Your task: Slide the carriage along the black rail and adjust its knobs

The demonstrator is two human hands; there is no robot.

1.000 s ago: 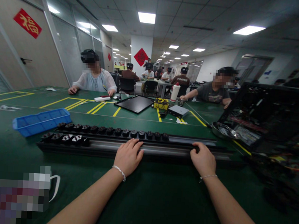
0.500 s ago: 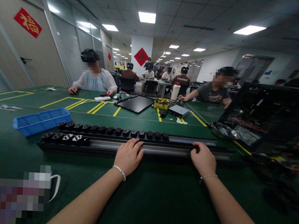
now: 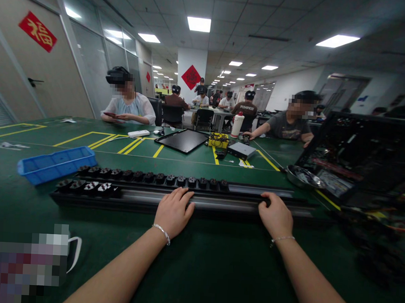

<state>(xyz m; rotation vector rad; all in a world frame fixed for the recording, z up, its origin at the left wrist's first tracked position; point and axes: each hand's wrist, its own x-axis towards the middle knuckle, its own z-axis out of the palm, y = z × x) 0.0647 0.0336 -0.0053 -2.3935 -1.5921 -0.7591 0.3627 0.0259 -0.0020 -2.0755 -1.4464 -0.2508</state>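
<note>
Two long black rails lie side by side across the table. The front rail (image 3: 227,201) carries several socket-like black modules (image 3: 91,187) at its left end, and its metal-grey channel is bare further right. Along most of the rear rail (image 3: 261,190) runs a row of similar modules (image 3: 160,179). My left hand (image 3: 174,212) rests on the middle of the front rail, fingers laid over it and thumb apart. Nearer the right end, my right hand (image 3: 276,214) has its fingers curled on the same rail; its fingertips are partly hidden.
A blue bin (image 3: 57,164) stands behind the rails at left. Beyond lie a black panel (image 3: 184,140), a yellow box with cables (image 3: 219,139), and a grey box (image 3: 241,150). At right are a metal bowl (image 3: 305,177) and a large black case (image 3: 368,151). Co-workers sit opposite.
My hands and the rails have not moved. Across the table, the person at left has raised both hands and holds a flat dark red object.
</note>
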